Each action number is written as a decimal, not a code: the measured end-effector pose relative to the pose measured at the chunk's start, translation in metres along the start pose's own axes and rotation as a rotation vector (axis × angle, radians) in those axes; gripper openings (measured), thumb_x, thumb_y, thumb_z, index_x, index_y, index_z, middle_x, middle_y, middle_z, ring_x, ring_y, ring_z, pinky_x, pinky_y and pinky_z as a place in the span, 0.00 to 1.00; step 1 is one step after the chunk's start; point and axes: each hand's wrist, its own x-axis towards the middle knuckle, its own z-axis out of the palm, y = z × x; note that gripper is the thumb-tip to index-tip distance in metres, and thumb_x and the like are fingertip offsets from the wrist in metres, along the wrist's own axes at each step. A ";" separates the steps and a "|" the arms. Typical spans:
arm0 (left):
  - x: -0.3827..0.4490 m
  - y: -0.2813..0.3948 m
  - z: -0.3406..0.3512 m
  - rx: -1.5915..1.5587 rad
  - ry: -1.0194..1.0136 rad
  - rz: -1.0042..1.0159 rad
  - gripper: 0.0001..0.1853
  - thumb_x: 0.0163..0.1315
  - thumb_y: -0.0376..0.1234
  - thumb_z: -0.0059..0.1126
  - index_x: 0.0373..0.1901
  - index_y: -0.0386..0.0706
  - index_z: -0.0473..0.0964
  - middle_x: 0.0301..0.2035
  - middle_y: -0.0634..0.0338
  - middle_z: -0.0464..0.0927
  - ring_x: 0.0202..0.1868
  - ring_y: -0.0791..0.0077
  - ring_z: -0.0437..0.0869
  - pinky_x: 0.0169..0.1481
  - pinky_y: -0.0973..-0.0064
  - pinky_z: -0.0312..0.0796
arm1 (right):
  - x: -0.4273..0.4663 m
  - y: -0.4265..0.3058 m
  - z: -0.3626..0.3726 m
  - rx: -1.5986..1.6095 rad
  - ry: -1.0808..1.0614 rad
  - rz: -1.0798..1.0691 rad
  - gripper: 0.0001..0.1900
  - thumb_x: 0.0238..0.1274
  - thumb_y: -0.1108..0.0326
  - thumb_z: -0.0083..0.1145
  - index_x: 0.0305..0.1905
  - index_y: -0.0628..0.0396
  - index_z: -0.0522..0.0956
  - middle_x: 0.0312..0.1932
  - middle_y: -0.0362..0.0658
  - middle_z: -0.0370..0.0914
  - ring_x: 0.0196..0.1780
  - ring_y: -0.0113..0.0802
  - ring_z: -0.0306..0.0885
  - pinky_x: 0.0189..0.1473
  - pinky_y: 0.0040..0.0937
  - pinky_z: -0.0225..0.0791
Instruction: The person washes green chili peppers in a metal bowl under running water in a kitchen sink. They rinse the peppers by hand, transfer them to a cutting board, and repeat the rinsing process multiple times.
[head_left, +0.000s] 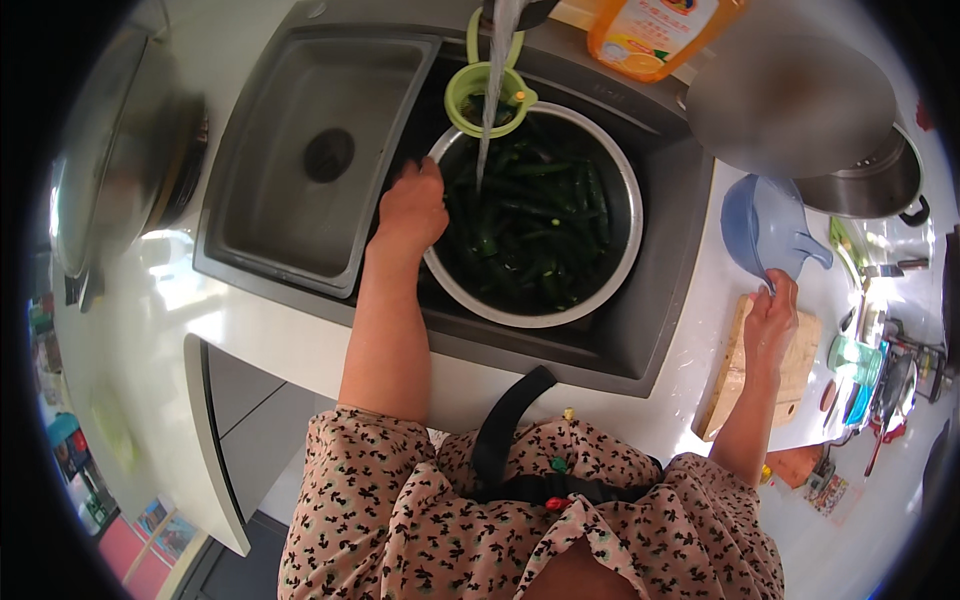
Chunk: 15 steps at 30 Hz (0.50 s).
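Note:
A round metal basin stands in the right bowl of a dark sink, full of long dark-green vegetables in water. My left hand, slightly blurred, grips the basin's left rim; its fingertips are partly hidden. Running water falls from above into the basin, passing in front of a light-green plastic strainer. Over the counter at the right, my right hand holds the edge of a translucent blue plastic bowl with a handle-like projection.
The shallow left sink bowl has a dark drain. An orange dish-soap bottle stands behind the sink. A metal pot, a lid and a wooden cutting board sit at the right. An opened cabinet door projects at lower left.

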 end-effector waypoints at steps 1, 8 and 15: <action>0.001 0.001 0.000 -0.021 0.055 0.046 0.19 0.49 0.22 0.57 0.46 0.32 0.69 0.44 0.44 0.75 0.50 0.45 0.78 0.47 0.56 0.76 | 0.000 -0.012 -0.003 -0.010 -0.020 0.006 0.13 0.62 0.77 0.50 0.51 0.60 0.75 0.51 0.54 0.75 0.42 0.48 0.79 0.43 0.38 0.73; 0.002 0.010 -0.010 -0.049 -0.284 0.138 0.20 0.56 0.30 0.60 0.50 0.34 0.71 0.48 0.45 0.77 0.53 0.49 0.77 0.55 0.58 0.71 | -0.013 -0.148 0.058 0.274 -0.294 -0.576 0.19 0.55 0.71 0.60 0.53 0.60 0.76 0.52 0.51 0.76 0.51 0.51 0.77 0.53 0.41 0.71; 0.001 0.033 -0.022 -0.031 -0.500 0.169 0.31 0.53 0.37 0.68 0.57 0.34 0.69 0.54 0.43 0.73 0.56 0.49 0.76 0.59 0.61 0.72 | 0.090 -0.165 0.232 0.228 -0.535 -0.311 0.15 0.65 0.63 0.50 0.48 0.62 0.76 0.49 0.57 0.76 0.56 0.56 0.73 0.56 0.46 0.68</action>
